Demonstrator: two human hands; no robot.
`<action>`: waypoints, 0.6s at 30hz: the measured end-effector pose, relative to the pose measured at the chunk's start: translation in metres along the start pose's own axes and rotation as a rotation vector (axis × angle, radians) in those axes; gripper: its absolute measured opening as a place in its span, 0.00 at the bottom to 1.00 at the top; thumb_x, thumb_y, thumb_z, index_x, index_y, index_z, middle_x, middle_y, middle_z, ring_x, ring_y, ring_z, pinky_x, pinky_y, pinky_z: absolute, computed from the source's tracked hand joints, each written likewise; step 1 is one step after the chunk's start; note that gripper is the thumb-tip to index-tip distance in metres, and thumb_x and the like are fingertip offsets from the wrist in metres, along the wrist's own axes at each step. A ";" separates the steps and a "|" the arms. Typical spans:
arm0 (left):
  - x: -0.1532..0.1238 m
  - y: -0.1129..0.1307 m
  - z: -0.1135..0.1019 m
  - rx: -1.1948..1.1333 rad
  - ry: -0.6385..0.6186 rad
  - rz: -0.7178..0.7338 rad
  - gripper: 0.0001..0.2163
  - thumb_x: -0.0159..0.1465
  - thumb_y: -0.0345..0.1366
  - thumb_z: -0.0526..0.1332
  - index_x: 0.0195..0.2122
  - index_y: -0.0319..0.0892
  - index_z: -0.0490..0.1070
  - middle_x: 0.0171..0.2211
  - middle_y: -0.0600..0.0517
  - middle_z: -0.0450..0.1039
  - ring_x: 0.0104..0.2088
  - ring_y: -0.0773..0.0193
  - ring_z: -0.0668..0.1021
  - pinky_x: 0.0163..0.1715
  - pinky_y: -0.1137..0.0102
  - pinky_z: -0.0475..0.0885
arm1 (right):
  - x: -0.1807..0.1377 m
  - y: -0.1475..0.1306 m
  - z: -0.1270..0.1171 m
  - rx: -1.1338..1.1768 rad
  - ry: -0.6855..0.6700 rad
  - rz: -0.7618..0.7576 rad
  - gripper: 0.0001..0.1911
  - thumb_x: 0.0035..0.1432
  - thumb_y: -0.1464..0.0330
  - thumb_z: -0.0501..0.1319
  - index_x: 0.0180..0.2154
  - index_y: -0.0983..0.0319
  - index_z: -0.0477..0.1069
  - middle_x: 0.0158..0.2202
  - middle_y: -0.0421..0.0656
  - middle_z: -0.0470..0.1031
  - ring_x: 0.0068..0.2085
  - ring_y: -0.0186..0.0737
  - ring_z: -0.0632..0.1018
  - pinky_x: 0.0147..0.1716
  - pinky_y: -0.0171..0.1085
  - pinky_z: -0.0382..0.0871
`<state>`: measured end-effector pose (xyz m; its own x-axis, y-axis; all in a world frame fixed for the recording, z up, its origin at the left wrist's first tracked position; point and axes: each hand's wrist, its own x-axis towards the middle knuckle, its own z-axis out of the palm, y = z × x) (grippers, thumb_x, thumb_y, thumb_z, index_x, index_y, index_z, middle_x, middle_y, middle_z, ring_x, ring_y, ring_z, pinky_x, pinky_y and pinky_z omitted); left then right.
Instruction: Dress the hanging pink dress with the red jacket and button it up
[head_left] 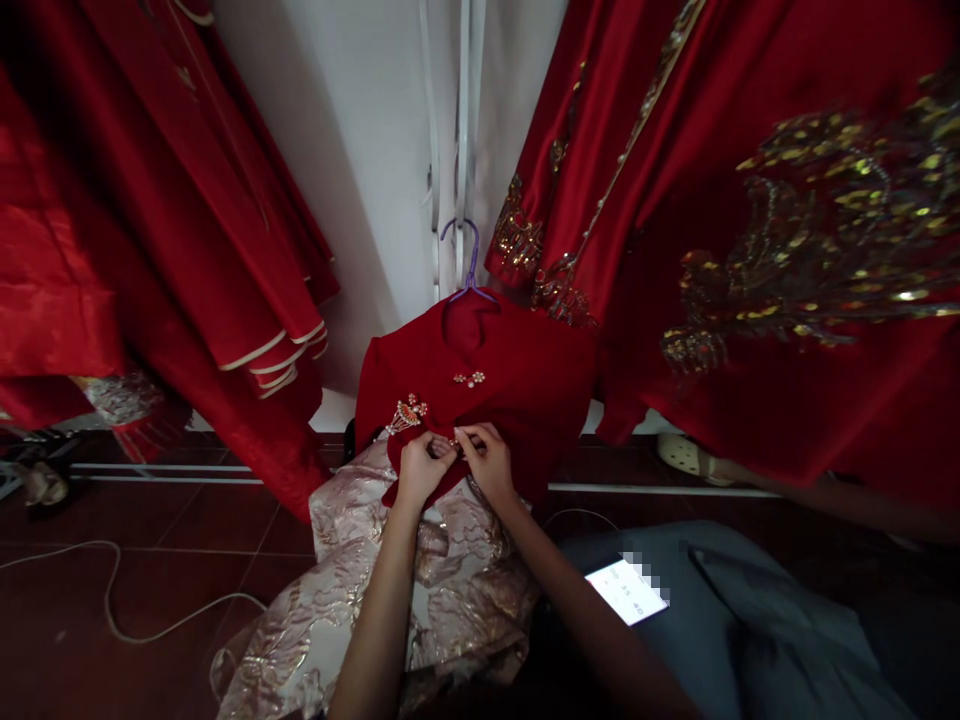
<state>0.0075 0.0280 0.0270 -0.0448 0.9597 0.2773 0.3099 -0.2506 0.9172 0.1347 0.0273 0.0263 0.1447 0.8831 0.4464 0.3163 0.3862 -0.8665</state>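
A red jacket (540, 370) hangs in front of me on a purple hanger (472, 262). One jewelled clasp (469, 379) sits below its neckline, and a beaded brooch (407, 414) is on its left side. At the lower front opening, my left hand (429, 462) pinches the jacket's edge. My right hand (486, 458) meets it there, thumb and fingertips closed on a small clasp that the fingers mostly hide. Under the jacket, a pale pink and gold brocade skirt (360, 590) spreads toward me.
Red garments (225, 230) hang at left, and gold-sequinned red ones (675, 200) at right. A lit phone (627, 590) rests on grey-blue fabric at lower right. A white cable (116, 590) curls over the tiled floor. A pale clog (686, 457) shows at right.
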 end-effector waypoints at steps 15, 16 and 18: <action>0.003 -0.007 -0.003 -0.083 -0.046 -0.063 0.06 0.49 0.34 0.64 0.27 0.37 0.73 0.26 0.49 0.76 0.26 0.65 0.77 0.30 0.72 0.72 | -0.009 0.008 0.007 -0.050 0.085 -0.082 0.11 0.58 0.62 0.56 0.35 0.60 0.73 0.35 0.43 0.71 0.34 0.35 0.74 0.31 0.33 0.70; 0.003 -0.008 -0.003 -0.086 -0.048 -0.065 0.06 0.49 0.34 0.64 0.27 0.37 0.73 0.26 0.48 0.77 0.26 0.65 0.77 0.30 0.72 0.73 | -0.009 0.008 0.007 -0.050 0.084 -0.081 0.11 0.58 0.62 0.56 0.35 0.60 0.73 0.35 0.44 0.70 0.34 0.35 0.74 0.31 0.33 0.70; 0.003 -0.008 -0.003 -0.083 -0.040 -0.065 0.06 0.49 0.34 0.64 0.27 0.37 0.74 0.26 0.48 0.77 0.26 0.65 0.77 0.30 0.72 0.73 | -0.010 0.009 0.006 -0.051 0.083 -0.083 0.11 0.58 0.62 0.55 0.35 0.60 0.73 0.35 0.44 0.70 0.34 0.36 0.74 0.32 0.33 0.70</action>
<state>0.0019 0.0321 0.0218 -0.0236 0.9781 0.2067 0.2276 -0.1961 0.9538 0.1303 0.0237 0.0127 0.1928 0.8225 0.5350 0.3771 0.4413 -0.8143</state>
